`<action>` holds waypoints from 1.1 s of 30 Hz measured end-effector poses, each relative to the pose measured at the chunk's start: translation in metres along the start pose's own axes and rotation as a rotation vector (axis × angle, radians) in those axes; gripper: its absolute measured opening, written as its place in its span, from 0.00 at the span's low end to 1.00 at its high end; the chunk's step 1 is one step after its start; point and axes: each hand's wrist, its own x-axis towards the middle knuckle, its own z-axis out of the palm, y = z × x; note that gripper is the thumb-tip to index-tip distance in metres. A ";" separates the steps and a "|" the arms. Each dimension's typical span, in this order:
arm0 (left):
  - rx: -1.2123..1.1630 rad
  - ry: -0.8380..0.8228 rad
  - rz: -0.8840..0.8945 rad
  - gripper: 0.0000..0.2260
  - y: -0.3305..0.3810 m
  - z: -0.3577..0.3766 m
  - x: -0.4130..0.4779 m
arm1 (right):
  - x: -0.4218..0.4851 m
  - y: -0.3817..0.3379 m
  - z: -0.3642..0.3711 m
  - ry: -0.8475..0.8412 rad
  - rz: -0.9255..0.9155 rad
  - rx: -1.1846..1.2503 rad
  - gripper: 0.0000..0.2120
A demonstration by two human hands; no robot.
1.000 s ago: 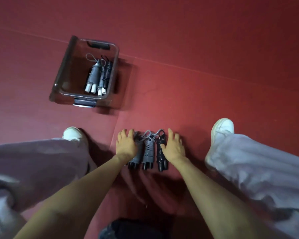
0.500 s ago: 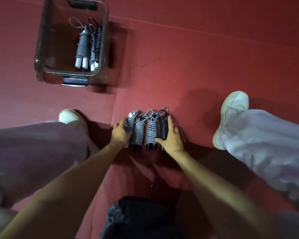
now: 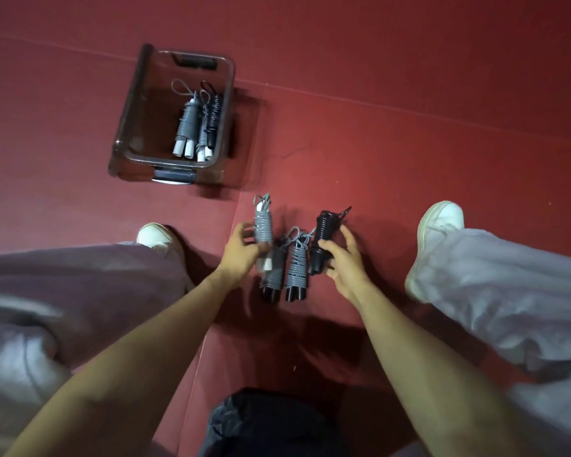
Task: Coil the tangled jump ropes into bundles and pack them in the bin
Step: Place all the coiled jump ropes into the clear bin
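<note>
Several coiled jump rope bundles are on the red floor between my feet. My left hand (image 3: 241, 253) holds a grey bundle with white handles (image 3: 263, 225), lifted and pointing away from me. My right hand (image 3: 342, 258) grips a black bundle (image 3: 322, 239), also raised. Two grey bundles with black handles (image 3: 296, 272) lie on the floor between my hands. The clear plastic bin (image 3: 129, 127) stands at the upper left, and three coiled bundles (image 3: 197, 125) lie along its right side.
My white shoes (image 3: 437, 232) and light trouser legs flank the work spot on both sides. A dark bag or cloth (image 3: 271, 423) lies at the bottom centre. Seams run across the red floor mat (image 3: 409, 94).
Both hands were pressing the row of bundles together on the floor. Now each hand has picked up an outer bundle, grey on the left and black on the right, leaving two on the floor.
</note>
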 end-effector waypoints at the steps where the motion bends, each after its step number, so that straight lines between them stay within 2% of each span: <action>1: -0.058 -0.016 0.022 0.25 0.011 -0.002 -0.001 | -0.003 -0.011 0.005 -0.032 -0.019 0.029 0.31; 6: -0.263 -0.058 0.136 0.23 0.081 -0.017 -0.001 | -0.016 -0.074 0.043 -0.197 -0.144 0.055 0.28; 10: -0.269 -0.014 0.236 0.21 0.137 -0.045 0.005 | -0.019 -0.122 0.085 -0.310 -0.249 -0.014 0.30; 16: -0.099 0.089 0.275 0.21 0.181 -0.111 0.045 | -0.007 -0.168 0.159 -0.406 -0.325 -0.084 0.30; 21: 0.075 0.189 0.260 0.26 0.180 -0.160 0.086 | 0.023 -0.178 0.218 -0.402 -0.368 -0.181 0.37; 25: 0.430 0.245 0.240 0.27 0.170 -0.172 0.112 | 0.048 -0.167 0.267 -0.357 -0.393 -0.399 0.39; 30: 0.544 0.310 0.209 0.22 0.152 -0.165 0.149 | 0.071 -0.148 0.311 -0.255 -0.477 -0.951 0.37; 33: 0.655 0.296 0.143 0.20 0.141 -0.162 0.163 | 0.086 -0.132 0.328 -0.207 -0.395 -1.185 0.38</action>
